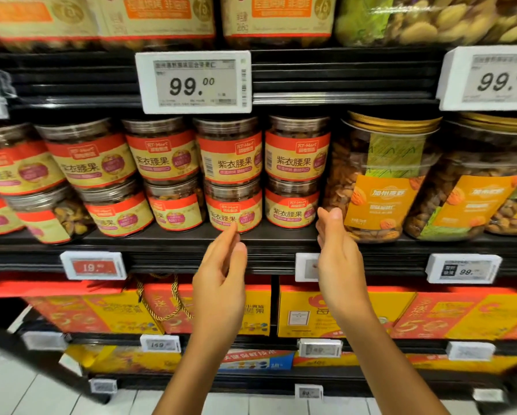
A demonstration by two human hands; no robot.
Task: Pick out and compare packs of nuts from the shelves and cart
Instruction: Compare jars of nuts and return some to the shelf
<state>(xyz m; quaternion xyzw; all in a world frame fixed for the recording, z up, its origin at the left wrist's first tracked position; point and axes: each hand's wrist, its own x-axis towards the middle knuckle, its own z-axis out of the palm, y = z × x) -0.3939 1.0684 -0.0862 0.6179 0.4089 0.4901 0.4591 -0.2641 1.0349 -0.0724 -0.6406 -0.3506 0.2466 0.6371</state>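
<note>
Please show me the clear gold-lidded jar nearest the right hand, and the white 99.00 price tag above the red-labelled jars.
Clear gold-lidded jar [377,202]: head view, on its orange label.
White 99.00 price tag [185,86]: head view, on its digits.

L hand [221,275] & R hand [339,260] bare, forearms [380,363] bare too.

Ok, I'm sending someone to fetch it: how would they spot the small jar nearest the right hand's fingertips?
Look at the black shelf below the central 99.00 price tag, where small red-and-cream jars stand stacked two high. Take the bottom jar of the rightmost stack: the only bottom one beside the large gold-lidded jar.
</note>
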